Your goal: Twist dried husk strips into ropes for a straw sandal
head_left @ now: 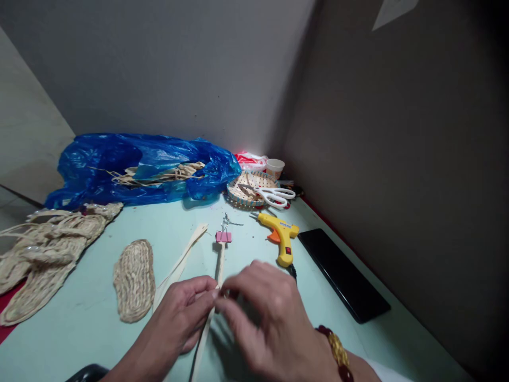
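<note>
Left hand (185, 313): thumb and forefinger pinched on a pale fibre strip (220, 265), low at centre. Right hand (270, 318): fingers curled, tips at the same strip; whether they grip it cannot be told, the fingertips being blurred. A beaded bracelet (338, 350) circles the right wrist.

Strip: runs from a pink binder clip (223, 237) at its far end, through the fingers, toward the near edge; middle portion hidden by the hands.

Containers:
Blue plastic bag (89, 164), crumpled, against the back wall; dried fibres (159, 174) visible in its opening.
Shallow woven basket (246, 203), right of the bag; white-handled scissors (276, 197) lie across it, handles over the right rim.
Cup (275, 167), white, behind the basket; contents not visible.
Red-and-white packet (250, 161), beside the cup.

Other items, on a pale green tabletop (318, 305):
Loose fibre strips (181, 262), left of the clip, partly covered by the left hand.
Braided sole (135, 281), flat, further left.
Woven sandals (51, 260), far left, overlapping.
Yellow glue gun (284, 239), beyond the right hand, its cord partly hidden.
Black flat slab (344, 273), far right.
</note>
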A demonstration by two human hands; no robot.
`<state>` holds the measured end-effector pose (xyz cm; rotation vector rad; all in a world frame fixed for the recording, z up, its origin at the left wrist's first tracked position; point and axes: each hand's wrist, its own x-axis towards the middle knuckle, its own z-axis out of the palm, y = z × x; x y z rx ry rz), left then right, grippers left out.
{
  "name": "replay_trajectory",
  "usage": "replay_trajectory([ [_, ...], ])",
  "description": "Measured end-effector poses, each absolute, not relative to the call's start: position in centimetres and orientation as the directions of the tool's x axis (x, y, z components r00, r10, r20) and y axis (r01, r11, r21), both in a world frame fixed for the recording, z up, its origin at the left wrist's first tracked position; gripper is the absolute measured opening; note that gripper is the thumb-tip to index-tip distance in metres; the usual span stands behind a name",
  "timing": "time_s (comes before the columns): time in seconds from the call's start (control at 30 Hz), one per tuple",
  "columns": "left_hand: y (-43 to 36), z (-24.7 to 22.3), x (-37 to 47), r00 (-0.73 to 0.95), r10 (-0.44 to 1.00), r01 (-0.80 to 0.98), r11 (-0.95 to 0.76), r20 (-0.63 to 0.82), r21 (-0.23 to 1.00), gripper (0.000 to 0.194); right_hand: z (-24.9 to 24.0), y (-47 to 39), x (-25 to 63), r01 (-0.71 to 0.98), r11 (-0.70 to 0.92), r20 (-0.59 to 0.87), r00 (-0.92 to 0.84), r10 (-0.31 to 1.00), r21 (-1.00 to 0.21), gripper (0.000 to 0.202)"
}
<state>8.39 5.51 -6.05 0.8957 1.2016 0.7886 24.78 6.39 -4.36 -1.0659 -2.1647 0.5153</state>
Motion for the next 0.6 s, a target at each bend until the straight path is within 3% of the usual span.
replay_trajectory([
  [0.07, 5.5, -6.0, 8.3, 0.232, 0.865, -0.087, 0.474, -0.445, 0.876, 0.036, -3.9, 6.9, 25.0, 0.495, 0.386, 0.205, -0.381, 0.902, -0.779, 0.018],
  [0.13, 5.5, -5.9, 8.2, 0.264, 0.857, -0.087, 0.478, -0.443, 0.874, 0.033, -4.0, 7.4, 25.0, 0.361, 0.178, -0.015, -0.472, 0.881, -0.915, 0.021],
  [0.23, 5.5, -6.0, 8.0, 0.286, 0.849, -0.043, 0.474, -0.444, 0.879, 0.030, -4.6, 7.8, 24.8, 0.220, -0.078, -0.196, -0.590, 0.783, -0.972, 0.027],
  [0.4, 5.1, -6.0, 7.7, 0.212, 0.929, 0.300, 0.232, -0.302, 0.925, 0.032, -5.2, 8.0, 24.4, 0.247, -0.007, -0.143, -0.537, 0.831, -0.969, 0.027],
  [0.6, 3.8, -6.1, 7.5, 0.145, 0.982, 0.613, 0.010, -0.125, 0.790, 0.040, -5.3, 7.5, 24.4, 0.341, 0.118, -0.045, -0.433, 0.900, -0.933, 0.033],
])
